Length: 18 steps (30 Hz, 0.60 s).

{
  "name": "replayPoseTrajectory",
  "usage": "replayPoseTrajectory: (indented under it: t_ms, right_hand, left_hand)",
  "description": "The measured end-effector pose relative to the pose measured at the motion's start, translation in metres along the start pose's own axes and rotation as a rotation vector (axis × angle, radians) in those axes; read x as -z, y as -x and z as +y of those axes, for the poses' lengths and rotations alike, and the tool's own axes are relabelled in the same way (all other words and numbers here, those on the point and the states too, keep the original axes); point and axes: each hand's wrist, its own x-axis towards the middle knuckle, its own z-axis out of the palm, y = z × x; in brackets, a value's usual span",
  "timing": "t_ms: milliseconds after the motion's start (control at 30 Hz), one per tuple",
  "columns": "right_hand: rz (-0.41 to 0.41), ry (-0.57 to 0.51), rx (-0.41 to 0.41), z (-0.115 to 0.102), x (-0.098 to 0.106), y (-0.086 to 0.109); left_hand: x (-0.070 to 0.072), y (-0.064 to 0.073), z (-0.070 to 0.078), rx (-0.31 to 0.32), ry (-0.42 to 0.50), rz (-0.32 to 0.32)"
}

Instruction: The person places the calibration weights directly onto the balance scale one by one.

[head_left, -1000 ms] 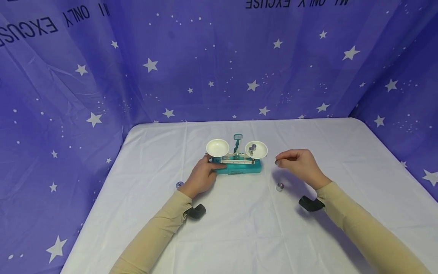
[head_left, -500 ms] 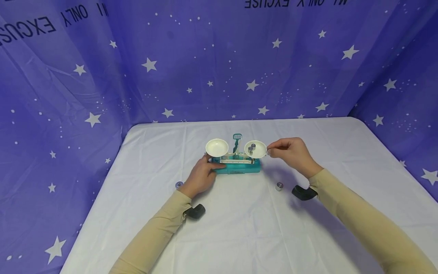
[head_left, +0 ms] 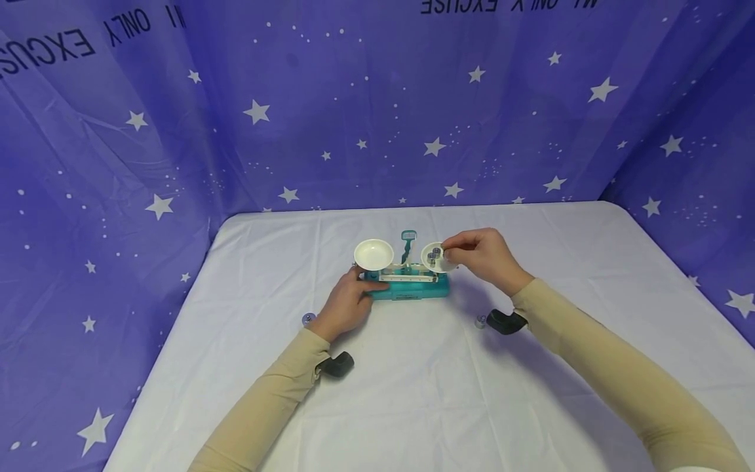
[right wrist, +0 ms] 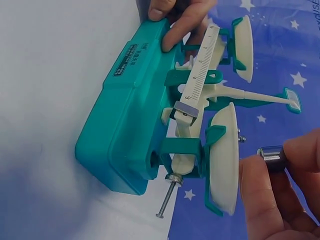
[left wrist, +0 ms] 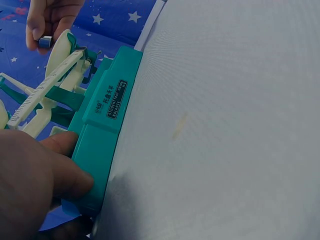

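Note:
A teal balance scale (head_left: pixel 413 290) with two white pans stands on the table. My left hand (head_left: pixel 344 307) grips the left end of its base, thumb on the front face in the left wrist view. My right hand (head_left: pixel 491 257) is over the right pan (head_left: pixel 426 263). Between its thumb and fingers it pinches a small shiny metal weight (right wrist: pixel 273 158), held just above the pan. A few small metal weights (head_left: pixel 435 253) sit in that pan, partly beside my fingertips. The left pan (head_left: pixel 374 254) holds nothing visible.
One metal weight (head_left: pixel 480 321) stands on the white cloth (head_left: pixel 401 393) by the right wrist's black strap mount (head_left: pixel 506 321). Another weight (head_left: pixel 309 318) is left of my left wrist. A purple starry curtain (head_left: pixel 354 98) hangs behind and at the sides.
My right hand has moved left from beside the scale to above the right pan, carrying the pinched weight. My left hand has stayed on the base.

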Motion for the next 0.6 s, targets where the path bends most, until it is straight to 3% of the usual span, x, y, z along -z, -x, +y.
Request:
replayPoseTrajectory:
  t_ms: [600]
  right_hand:
    - [0.022, 0.127, 0.031, -0.011, -0.008, -0.008]
  left_hand:
    - [0.0, 0.0, 0.0, 0.017, 0.004, -0.012]
